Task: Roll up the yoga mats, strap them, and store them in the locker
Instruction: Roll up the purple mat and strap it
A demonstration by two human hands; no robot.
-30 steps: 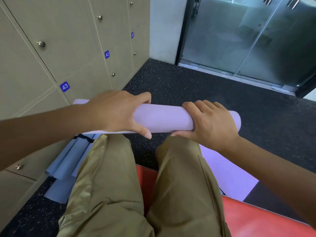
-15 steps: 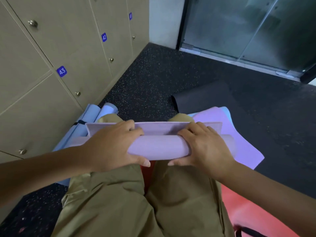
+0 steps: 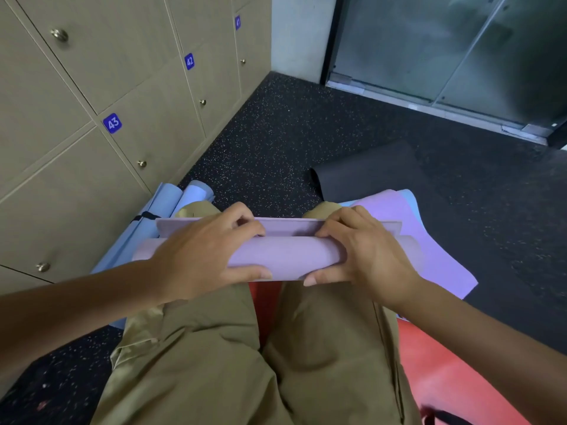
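A rolled lilac yoga mat (image 3: 285,256) lies across a seated person's knees, its loose flap standing up along the far side of the roll. The left hand (image 3: 199,256) wraps the roll's left half, fingers curled over the top to the flap and thumb tucked under the near edge; the right hand (image 3: 365,256) grips the right half the same way — both hold the mat firmly. Beyond the roll's right end, the unrolled part of the mat spreads onto the speckled black floor (image 3: 276,142), lying over a pale blue mat (image 3: 408,199) whose edge peeks out. Left of the roll, two rolled blue mats (image 3: 171,200) rest against the base of the beige lockers (image 3: 92,87), a black strap (image 3: 144,216) around them; door labels read 43, 42 and 41. Past the roll, a dark grey mat (image 3: 362,176) lies on the floor — glass doors (image 3: 445,47) stand beyond it. Under the person's olive trousers (image 3: 245,363), nearer than the roll, lies a red mat (image 3: 445,378).
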